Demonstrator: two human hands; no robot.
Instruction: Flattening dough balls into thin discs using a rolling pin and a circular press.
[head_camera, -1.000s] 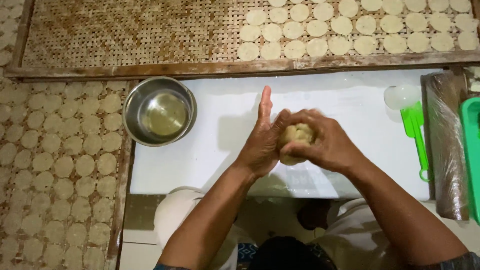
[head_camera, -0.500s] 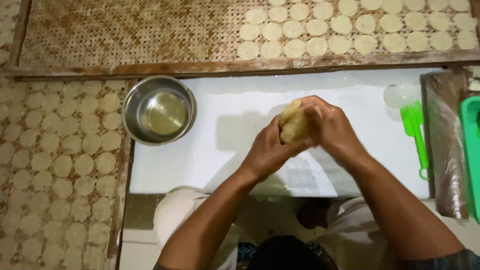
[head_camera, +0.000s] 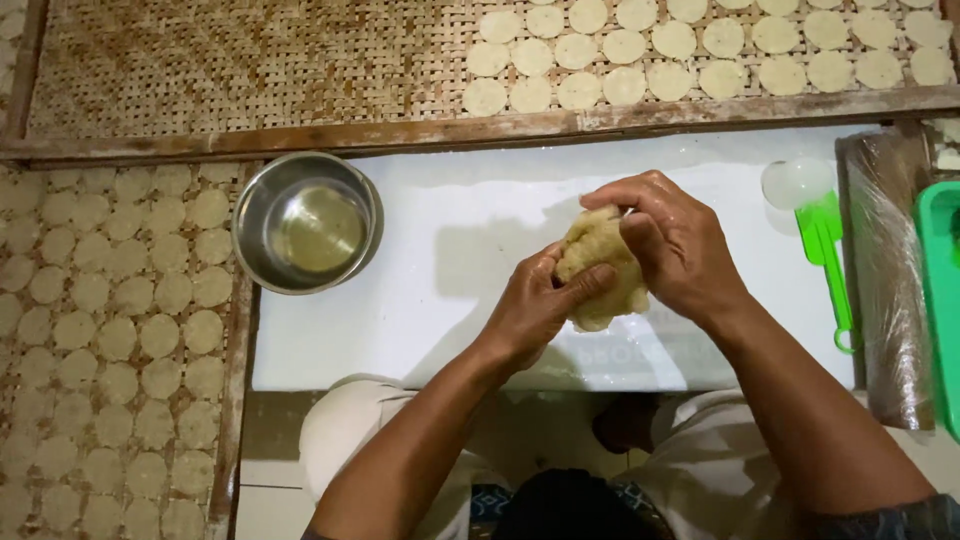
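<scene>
A pale yellow lump of dough (head_camera: 600, 268) is held between both hands above a white board (head_camera: 420, 320). My left hand (head_camera: 535, 305) cups the lump from the left and below, fingers curled onto it. Over its top and right side wraps my right hand (head_camera: 675, 240), fingertips pressing at the upper end. Only the middle of the lump shows between the fingers.
A steel bowl (head_camera: 305, 222) with oily liquid sits at the board's left corner. Woven bamboo trays hold several flat dough rounds at the left (head_camera: 110, 340) and along the top (head_camera: 700, 45). A green scraper (head_camera: 828, 250), a plastic-wrapped roll (head_camera: 890, 280) and a green container edge (head_camera: 940, 300) lie on the right.
The left hand, flat and upright against the dough a second ago, now curls under it. The lump has been lifted, turned and gripped by both hands.
</scene>
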